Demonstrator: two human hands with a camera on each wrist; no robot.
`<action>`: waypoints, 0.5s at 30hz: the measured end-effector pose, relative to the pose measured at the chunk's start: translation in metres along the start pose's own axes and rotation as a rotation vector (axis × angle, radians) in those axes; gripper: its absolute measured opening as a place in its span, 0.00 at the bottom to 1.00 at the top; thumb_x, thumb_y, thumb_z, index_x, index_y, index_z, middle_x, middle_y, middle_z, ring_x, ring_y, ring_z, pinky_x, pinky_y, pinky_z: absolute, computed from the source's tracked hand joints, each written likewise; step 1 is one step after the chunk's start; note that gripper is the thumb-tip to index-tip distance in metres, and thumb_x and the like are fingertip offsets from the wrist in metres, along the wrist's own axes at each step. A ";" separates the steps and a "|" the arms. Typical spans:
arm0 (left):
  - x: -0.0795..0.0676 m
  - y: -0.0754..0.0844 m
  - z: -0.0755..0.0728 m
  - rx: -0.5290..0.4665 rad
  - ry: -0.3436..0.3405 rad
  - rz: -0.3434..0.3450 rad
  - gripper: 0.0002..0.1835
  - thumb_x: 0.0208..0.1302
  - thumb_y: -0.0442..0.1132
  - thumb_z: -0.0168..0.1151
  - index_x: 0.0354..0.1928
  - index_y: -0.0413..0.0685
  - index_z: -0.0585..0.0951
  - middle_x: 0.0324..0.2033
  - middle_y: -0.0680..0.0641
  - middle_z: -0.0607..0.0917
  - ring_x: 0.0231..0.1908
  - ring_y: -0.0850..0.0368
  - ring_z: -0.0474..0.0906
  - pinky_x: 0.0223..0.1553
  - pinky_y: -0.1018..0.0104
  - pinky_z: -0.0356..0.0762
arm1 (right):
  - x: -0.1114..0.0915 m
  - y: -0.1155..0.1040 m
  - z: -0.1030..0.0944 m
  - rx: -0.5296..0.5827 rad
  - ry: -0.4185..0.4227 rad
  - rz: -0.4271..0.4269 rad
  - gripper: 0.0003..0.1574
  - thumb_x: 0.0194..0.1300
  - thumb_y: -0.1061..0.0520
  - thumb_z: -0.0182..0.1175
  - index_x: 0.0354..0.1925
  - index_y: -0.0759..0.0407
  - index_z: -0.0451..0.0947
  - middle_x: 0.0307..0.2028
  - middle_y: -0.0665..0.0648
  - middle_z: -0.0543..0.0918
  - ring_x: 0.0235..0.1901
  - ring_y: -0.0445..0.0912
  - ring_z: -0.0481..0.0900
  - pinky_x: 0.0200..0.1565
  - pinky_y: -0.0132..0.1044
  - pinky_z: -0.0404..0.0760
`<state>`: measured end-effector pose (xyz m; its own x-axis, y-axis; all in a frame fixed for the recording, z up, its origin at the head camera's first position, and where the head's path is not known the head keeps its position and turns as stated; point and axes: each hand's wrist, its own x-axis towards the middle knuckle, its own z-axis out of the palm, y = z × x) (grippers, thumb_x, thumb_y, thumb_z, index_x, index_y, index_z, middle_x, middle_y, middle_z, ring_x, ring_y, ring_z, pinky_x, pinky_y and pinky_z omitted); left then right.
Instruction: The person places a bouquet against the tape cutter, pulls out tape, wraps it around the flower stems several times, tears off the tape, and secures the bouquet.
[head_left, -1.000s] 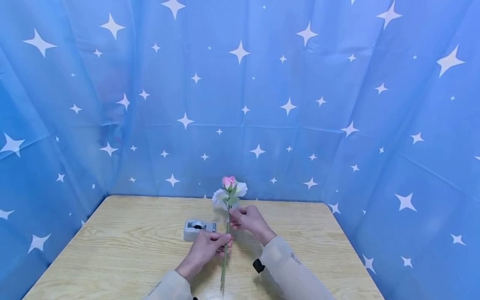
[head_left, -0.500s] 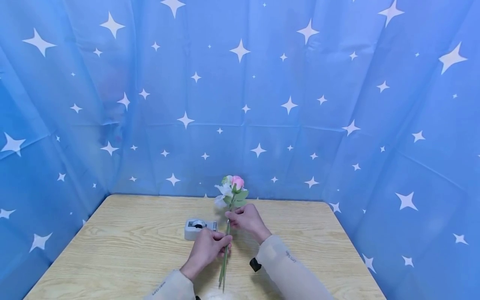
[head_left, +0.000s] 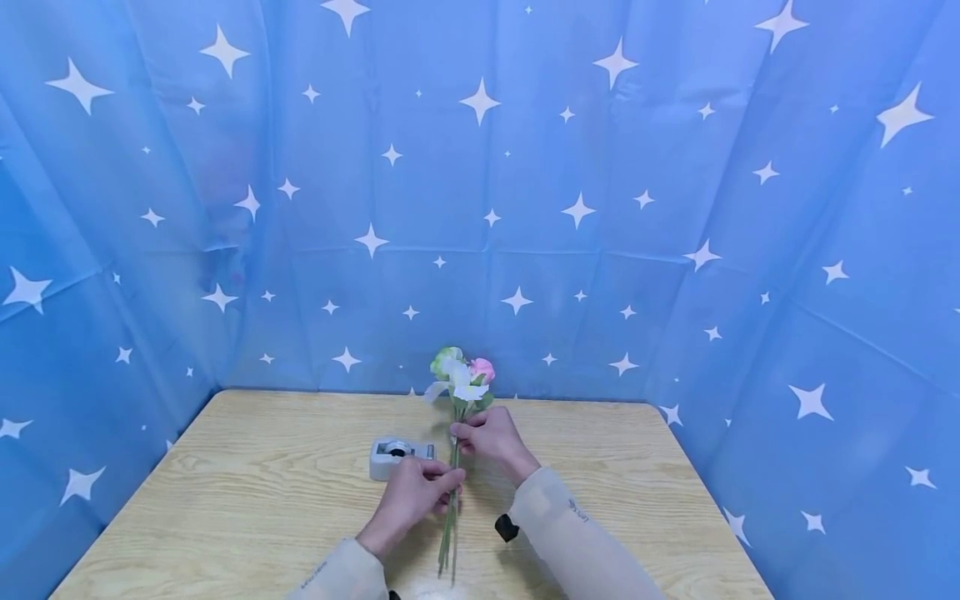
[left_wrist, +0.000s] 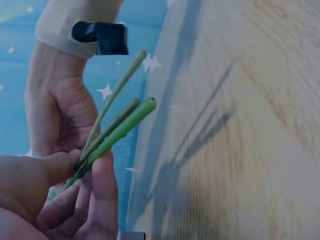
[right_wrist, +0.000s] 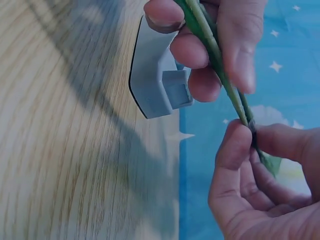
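Beyond both hands and to either side of them, a blue curtain (head_left: 480, 183) printed with white four-pointed stars and lightly creased. Beneath the hands, a pale wood-grain table (head_left: 262, 500) with rounded far corners.

Gripped in the left hand (head_left: 415, 493), between thumb and curled fingers: a bundle of green stems (head_left: 454, 454). Pinched by the right hand (head_left: 495, 435) as well, farther along the same stems, just below the blooms, between thumb and fingertips. On the near side of the left hand, bare stem ends (left_wrist: 131, 120) slightly fanned apart: in the left wrist view, one thin and pale, one darker, one thicker and brighter green. To the side of them there, their dark shadows (left_wrist: 200, 132) on the table.

Just past the right fingertips, a white flower (head_left: 459, 379) in front, with a green flower (head_left: 444, 362) to its left and a pink flower (head_left: 482, 370) to its right. Green leaves (head_left: 483, 402) close above the right hand.

Just beyond the left hand and a little to its left, on the table: a grey tape dispenser (head_left: 381, 468), partly hidden by that hand. Above both wrists, pale sleeves (head_left: 577, 533). Under the right forearm, near the wrist, a black block (head_left: 507, 527).
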<state>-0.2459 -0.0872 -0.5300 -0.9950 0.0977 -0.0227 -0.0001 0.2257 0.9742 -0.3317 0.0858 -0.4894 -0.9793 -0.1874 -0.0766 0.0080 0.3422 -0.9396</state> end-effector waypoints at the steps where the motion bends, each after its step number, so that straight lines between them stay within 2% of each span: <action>1: 0.000 -0.002 -0.002 -0.031 -0.019 -0.015 0.16 0.83 0.44 0.76 0.51 0.34 0.95 0.36 0.48 0.97 0.29 0.62 0.89 0.34 0.65 0.94 | 0.000 0.000 0.000 0.004 -0.004 0.002 0.14 0.80 0.56 0.77 0.42 0.67 0.96 0.30 0.56 0.94 0.29 0.39 0.89 0.43 0.40 0.97; 9: 0.003 -0.017 -0.019 -0.280 -0.219 -0.129 0.25 0.92 0.48 0.65 0.68 0.30 0.87 0.53 0.40 0.98 0.45 0.58 0.97 0.49 0.65 0.98 | 0.003 0.004 -0.003 0.053 -0.080 0.018 0.14 0.84 0.55 0.73 0.46 0.67 0.95 0.37 0.57 0.93 0.34 0.41 0.90 0.53 0.46 0.98; 15: 0.004 -0.017 -0.024 -0.373 -0.290 -0.163 0.25 0.90 0.46 0.66 0.72 0.30 0.85 0.57 0.39 0.97 0.47 0.59 0.98 0.55 0.65 0.97 | 0.005 0.006 -0.003 0.081 -0.127 0.008 0.17 0.87 0.54 0.70 0.46 0.69 0.92 0.37 0.55 0.90 0.36 0.43 0.88 0.53 0.45 0.97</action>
<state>-0.2521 -0.1143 -0.5414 -0.9104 0.3670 -0.1912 -0.2416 -0.0965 0.9656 -0.3369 0.0896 -0.4940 -0.9457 -0.3016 -0.1211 0.0371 0.2700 -0.9621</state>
